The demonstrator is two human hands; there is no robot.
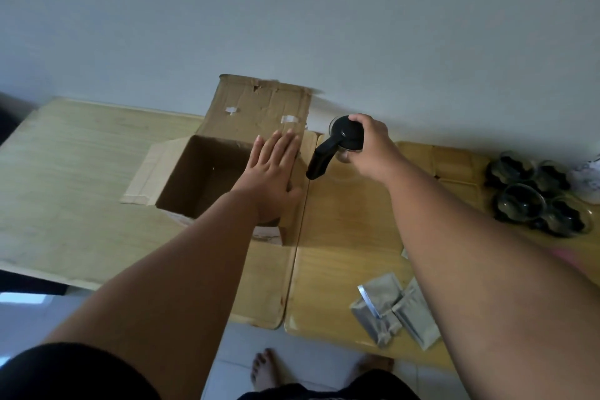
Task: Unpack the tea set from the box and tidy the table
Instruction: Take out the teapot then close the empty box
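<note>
Fingers (358, 127) of the right hand (370, 146) clasp the teapot (344, 136) lid right of the box (207, 169); left hand (272, 169) rests flat, spread, on its right wall. Box interior looks dark.

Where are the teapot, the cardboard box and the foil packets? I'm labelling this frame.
teapot (346, 132): head view, on its black lid.
cardboard box (259, 104): head view, on the raised back flap.
foil packets (383, 294): head view, on the upper packet.
</note>
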